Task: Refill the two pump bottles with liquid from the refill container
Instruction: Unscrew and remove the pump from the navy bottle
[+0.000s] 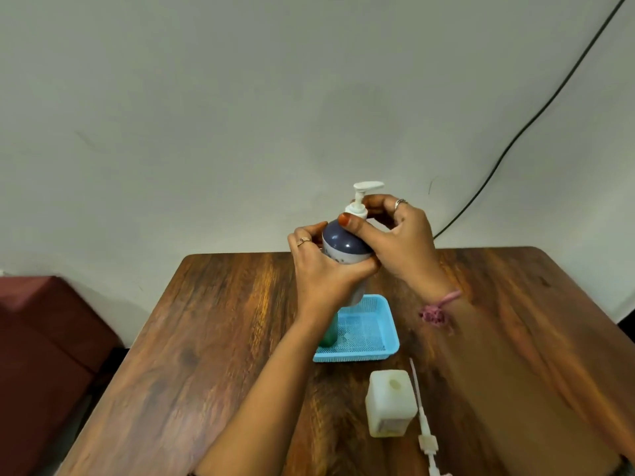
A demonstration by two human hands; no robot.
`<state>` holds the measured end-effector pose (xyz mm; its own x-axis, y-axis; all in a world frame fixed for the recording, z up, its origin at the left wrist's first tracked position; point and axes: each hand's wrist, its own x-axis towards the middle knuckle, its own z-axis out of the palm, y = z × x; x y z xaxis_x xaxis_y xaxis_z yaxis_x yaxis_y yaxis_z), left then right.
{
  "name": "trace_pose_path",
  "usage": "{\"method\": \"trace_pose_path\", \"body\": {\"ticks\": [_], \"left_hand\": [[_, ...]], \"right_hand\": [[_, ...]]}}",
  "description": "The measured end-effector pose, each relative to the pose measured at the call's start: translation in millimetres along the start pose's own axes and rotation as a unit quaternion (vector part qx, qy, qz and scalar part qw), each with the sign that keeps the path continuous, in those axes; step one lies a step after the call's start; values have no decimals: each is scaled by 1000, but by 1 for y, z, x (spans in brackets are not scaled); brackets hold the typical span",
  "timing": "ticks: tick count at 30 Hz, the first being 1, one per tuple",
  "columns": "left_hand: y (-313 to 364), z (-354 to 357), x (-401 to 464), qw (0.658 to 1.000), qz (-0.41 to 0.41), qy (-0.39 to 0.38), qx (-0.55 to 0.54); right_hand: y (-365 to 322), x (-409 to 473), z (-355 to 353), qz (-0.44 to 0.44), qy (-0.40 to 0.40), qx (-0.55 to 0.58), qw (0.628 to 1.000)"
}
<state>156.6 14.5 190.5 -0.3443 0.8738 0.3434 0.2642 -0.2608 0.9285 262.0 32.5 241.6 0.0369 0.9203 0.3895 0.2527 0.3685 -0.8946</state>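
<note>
A dark blue pump bottle [345,243] with a white pump head [364,192] is held up above the table. My left hand [321,266] is wrapped around its body. My right hand [395,231] pinches the white collar of the pump at the bottle's neck. Below, a blue mesh tray [369,333] holds a green container [328,333], mostly hidden behind my left forearm. A square whitish bottle [390,403] with an uncovered mouth stands near the front of the table. Its removed white pump with a long tube [424,427] lies on the table right beside it.
The wooden table [213,338] runs up to a pale wall. A black cable [536,108] hangs down the wall at the right. A dark red seat [41,355] stands to the left of the table.
</note>
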Motion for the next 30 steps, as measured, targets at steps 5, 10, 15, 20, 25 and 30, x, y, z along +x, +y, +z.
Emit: {"method": "trace_pose_path", "body": {"ticks": [5,10,15,20,25,30], "left_hand": [[14,6,12,1000,-9,2,-25],[26,11,17,999,-24,-18,-42],[33,12,17,993,-36,-59,-95],[43,14,18,996,-1,-46,-81],[49,28,17,997,-4,-29,-65],[50,34,14,998,-5,-18,-65]], "right_hand": [[-14,15,-10,-59,-23,-23,998],[-21,23,-20,-79,-37,-25,996],[-21,32,-35,-73,-97,19,992],[-23,39,-54,-36,-194,175,965],[-27,37,-54,-97,-89,-51,990],[-36,43,-64,-43,-117,38,991]]}}
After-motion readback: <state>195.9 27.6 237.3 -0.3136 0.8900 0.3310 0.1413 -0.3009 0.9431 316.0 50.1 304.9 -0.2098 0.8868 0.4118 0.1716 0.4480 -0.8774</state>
